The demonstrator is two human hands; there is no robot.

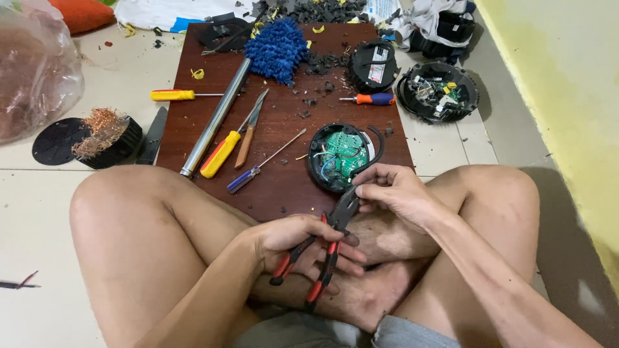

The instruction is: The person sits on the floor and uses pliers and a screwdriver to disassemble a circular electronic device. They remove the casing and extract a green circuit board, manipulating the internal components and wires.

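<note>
I sit cross-legged on the floor. My left hand [303, 248] grips the red-and-black handles of a pair of pliers [329, 241]. My right hand [393, 193] pinches at the pliers' dark jaws, just below a round black housing [316, 169] with a green circuit board [343, 153] and loose wires inside. Whatever sits between the jaws is too small to see. The housing rests on a dark red wooden board [284, 187] in front of my knees.
On the board lie a metal tube [215, 119], a yellow-handled screwdriver [221, 153], a blue-handled one [261, 169], an orange-and-blue one [371, 98], a blue mop head [277, 48] and black debris. Two more opened round housings [438, 90] lie at right, a copper wire tangle [100, 129] at left.
</note>
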